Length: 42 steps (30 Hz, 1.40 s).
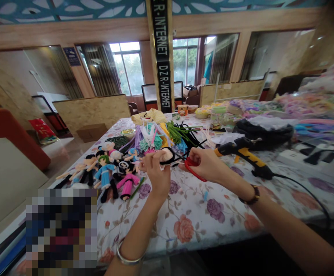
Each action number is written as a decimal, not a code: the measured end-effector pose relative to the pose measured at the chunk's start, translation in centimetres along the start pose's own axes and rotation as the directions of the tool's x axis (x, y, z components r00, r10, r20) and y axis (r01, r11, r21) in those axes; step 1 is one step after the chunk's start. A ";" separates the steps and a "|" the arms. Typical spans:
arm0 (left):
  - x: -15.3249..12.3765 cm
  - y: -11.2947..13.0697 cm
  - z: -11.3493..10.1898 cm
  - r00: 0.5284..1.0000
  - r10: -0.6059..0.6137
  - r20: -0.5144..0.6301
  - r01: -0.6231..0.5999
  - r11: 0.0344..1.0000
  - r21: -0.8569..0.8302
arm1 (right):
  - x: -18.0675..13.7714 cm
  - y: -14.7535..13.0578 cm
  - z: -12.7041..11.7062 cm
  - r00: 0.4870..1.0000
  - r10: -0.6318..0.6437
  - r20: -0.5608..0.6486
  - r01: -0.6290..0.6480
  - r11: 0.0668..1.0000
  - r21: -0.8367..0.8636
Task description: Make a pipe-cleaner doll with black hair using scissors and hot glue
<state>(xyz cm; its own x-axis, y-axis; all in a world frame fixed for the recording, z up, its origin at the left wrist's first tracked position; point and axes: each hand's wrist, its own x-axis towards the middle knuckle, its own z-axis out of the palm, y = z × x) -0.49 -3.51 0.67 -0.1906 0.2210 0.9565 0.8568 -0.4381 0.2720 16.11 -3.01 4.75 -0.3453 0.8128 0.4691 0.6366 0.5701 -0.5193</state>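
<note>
My left hand pinches a small fuzzy doll head, cream-coloured with a black edge, above the table. My right hand is closed on a pair of scissors with red handles. The scissor blades point left toward the black edge of the head; I cannot tell whether they touch it. Several finished fuzzy dolls lie left of my left hand, one in blue with green hair and one in pink. Behind my hands stand bundles of coloured pipe cleaners.
A black and yellow glue gun rests right of my right hand, its cable running toward the front edge. The flowered tablecloth covers the table. A black plastic bag and heaps of pastel pipe cleaners lie at the right.
</note>
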 end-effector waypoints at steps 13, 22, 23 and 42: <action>0.0 0.1 -0.1 0.998 -0.031 0.052 0.030 0.999 0.025 | 0.2 0.3 0.6 1.000 0.024 0.019 -0.024 1.000 0.013; -0.1 0.1 -0.1 0.993 -0.061 0.103 0.058 0.998 0.032 | 0.4 0.9 0.5 0.990 0.073 0.125 -0.092 0.983 0.160; -0.1 0.1 -0.1 0.992 -0.060 0.109 0.057 0.998 0.035 | 0.4 0.9 0.5 0.987 0.083 0.141 -0.107 0.979 0.173; -0.2 -0.1 -0.1 0.996 -0.020 0.086 0.016 0.999 0.044 | 0.6 0.8 0.6 0.931 0.199 0.306 -0.302 0.891 0.340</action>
<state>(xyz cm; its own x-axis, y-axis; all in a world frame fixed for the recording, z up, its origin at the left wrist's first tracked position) -0.55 -3.56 0.50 -0.1658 0.3042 0.9381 0.8739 -0.3955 0.2827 15.99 -2.05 4.17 -0.4062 0.9066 0.1147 0.4370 0.3030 -0.8469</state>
